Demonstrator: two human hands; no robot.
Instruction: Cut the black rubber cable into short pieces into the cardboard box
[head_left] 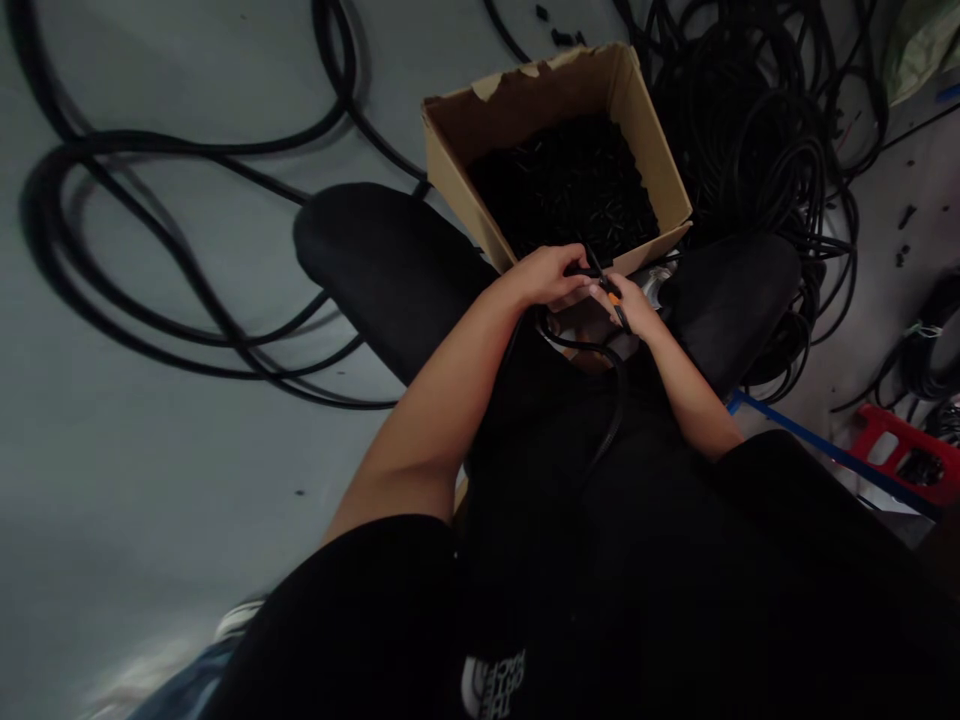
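From where I stand, the person sits low over an open cardboard box in the upper middle of the frame, its top edge ragged and torn along the far side, a dark-trousered knee to either side. A heap of small black pieces covers the inside of the box, too dim for me to make out each one. Both hands meet just at the box's near edge. The left hand is closed, its fingers pinching a black cable, which curves below the hands and hangs down the person's dark clothing in the centre of the frame. The right hand is wrapped round a dark hand tool with an orange patch on it; the tool's slim front end points up and left, right beside the left fingertips, though I can't tell whether it touches the cable. Thick loops of cable sprawl over the grey floor at the left of the frame, and a tangled pile of black cable fills the upper right. Lower down, near the right edge, lie a blue bar and a red piece with openings through it.
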